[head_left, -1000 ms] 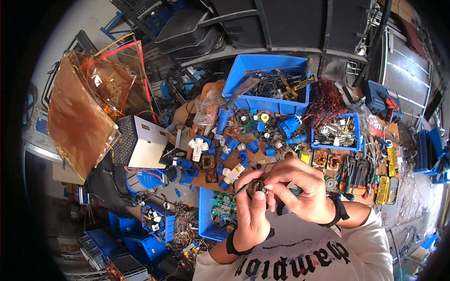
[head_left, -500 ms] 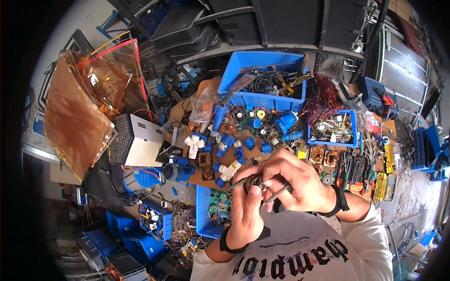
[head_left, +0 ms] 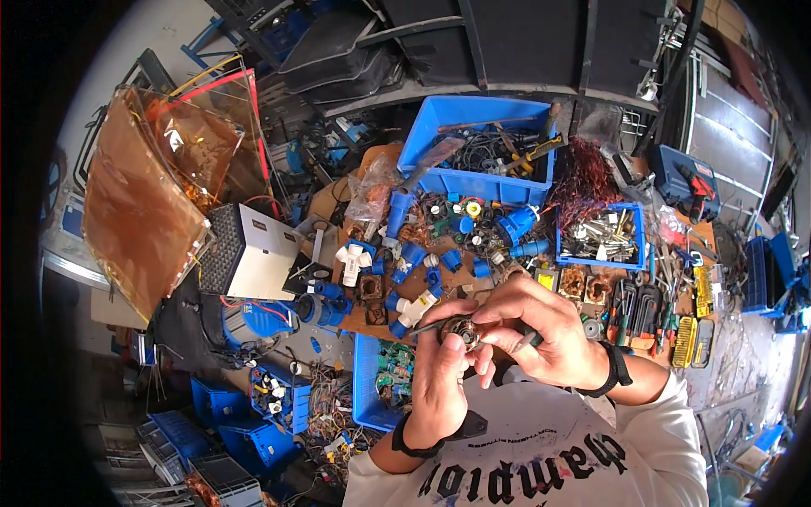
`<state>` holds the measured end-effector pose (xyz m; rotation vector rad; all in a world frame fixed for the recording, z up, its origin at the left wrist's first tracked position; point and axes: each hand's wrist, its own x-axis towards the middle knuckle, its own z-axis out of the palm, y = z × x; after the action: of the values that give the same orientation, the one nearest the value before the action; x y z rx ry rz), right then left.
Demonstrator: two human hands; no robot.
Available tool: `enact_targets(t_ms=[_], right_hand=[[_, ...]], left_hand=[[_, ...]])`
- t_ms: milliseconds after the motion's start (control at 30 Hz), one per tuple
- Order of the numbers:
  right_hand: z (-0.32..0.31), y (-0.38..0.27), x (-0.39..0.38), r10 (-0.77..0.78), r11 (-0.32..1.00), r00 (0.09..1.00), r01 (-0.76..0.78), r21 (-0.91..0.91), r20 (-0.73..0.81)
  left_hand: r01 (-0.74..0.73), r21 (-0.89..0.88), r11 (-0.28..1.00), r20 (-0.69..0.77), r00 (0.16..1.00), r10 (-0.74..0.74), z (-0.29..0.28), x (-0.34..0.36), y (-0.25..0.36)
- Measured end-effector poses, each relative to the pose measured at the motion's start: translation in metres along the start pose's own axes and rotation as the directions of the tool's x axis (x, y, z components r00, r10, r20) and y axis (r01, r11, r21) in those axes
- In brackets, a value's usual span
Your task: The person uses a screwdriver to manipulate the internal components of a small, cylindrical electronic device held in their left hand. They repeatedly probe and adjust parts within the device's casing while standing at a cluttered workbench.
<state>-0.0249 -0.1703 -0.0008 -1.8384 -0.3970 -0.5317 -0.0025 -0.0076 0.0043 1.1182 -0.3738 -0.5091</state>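
My left hand (head_left: 441,380) grips a small round motor part (head_left: 461,331) with copper windings, thumb across its face, held up close in front of my chest. My right hand (head_left: 547,329) closes over it from the right and pinches a thin dark tool (head_left: 428,326) whose tip pokes out to the left. Both wrists wear black bands. Under my hands lies a cluttered workbench (head_left: 372,317) strewn with blue plastic fittings (head_left: 411,255) and coil parts.
A large blue bin (head_left: 439,135) of cables and tools stands at the back, a smaller blue tray (head_left: 635,237) of metal bits to its right. A blue tray (head_left: 365,380) of circuit boards sits near my left forearm. A white box (head_left: 262,258) and copper-tinted sheet (head_left: 139,211) are left.
My hands have shifted a little up and right, turning the motor part between them; the tool tip now sticks out to the left. The view has also drifted slightly.
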Motion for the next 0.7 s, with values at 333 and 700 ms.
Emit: enact_targets(t_ms=[333,700], right_hand=[[-0.0047,0.005,0.0051,-0.054,0.998,0.998,0.054,0.017,0.03],[-0.0017,0.0042,0.0005,0.012,0.998,0.999,-0.009,-0.054,0.048]], left_hand=[[0.084,-0.009,0.996,-0.056,0.995,-0.085,0.007,-0.0008,0.0068],[0.122,-0.104,0.987,0.032,0.992,-0.119,0.0018,0.0008,0.0036]])
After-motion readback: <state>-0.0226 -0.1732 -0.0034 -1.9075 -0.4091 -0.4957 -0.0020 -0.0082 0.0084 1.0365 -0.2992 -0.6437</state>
